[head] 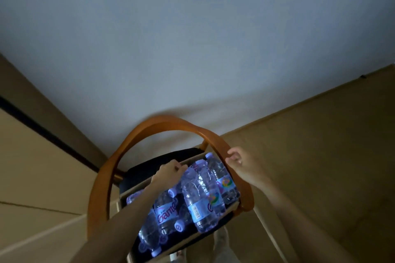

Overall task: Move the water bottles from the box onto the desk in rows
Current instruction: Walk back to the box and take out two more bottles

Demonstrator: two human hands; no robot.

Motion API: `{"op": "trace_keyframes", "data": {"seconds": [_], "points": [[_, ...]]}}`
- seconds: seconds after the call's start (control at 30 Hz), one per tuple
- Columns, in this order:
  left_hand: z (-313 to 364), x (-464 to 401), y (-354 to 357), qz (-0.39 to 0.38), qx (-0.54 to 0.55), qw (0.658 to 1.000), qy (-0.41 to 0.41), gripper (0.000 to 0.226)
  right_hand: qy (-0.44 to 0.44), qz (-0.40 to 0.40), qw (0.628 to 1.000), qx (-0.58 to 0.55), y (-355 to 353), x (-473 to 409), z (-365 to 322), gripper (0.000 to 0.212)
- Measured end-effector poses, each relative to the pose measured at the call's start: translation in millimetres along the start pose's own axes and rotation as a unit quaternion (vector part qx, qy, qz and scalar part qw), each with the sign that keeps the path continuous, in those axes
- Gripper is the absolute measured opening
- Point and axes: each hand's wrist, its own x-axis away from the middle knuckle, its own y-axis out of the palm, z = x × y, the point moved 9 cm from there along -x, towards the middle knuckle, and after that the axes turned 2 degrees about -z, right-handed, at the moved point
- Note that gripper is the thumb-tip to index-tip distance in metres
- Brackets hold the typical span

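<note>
A pale wall rises beyond both hands. The wooden chair arches over them, its dark seat bearing the cardboard box. The water bottles lie on their sides in the box, below and between the hands. The left hand curls over the box's far edge, gripping it; the right hand curls round the chair's armrest.

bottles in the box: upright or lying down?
Lying down. The bottles lie on their sides in the box, caps pointing sideways, labels facing up.
</note>
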Motion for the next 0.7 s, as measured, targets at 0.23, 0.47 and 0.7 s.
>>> {"op": "trace_keyframes", "data": {"seconds": [0.23, 0.47, 0.7], "points": [[2, -8, 27, -0.003, -0.019, 0.997, -0.072, 0.047, -0.049, -0.131, 0.99, 0.023, 27, -66, 7, 0.023], [-1, -20, 41, -0.013, -0.027, 0.988, -0.151, 0.058, -0.08, -0.229, 0.968, 0.065, 50, -96, 12, 0.025], [26, -4, 46, -0.032, -0.07, 0.995, -0.064, 0.03, -0.094, -0.299, 0.941, 0.128, 81, -120, 0, 0.035]]}}
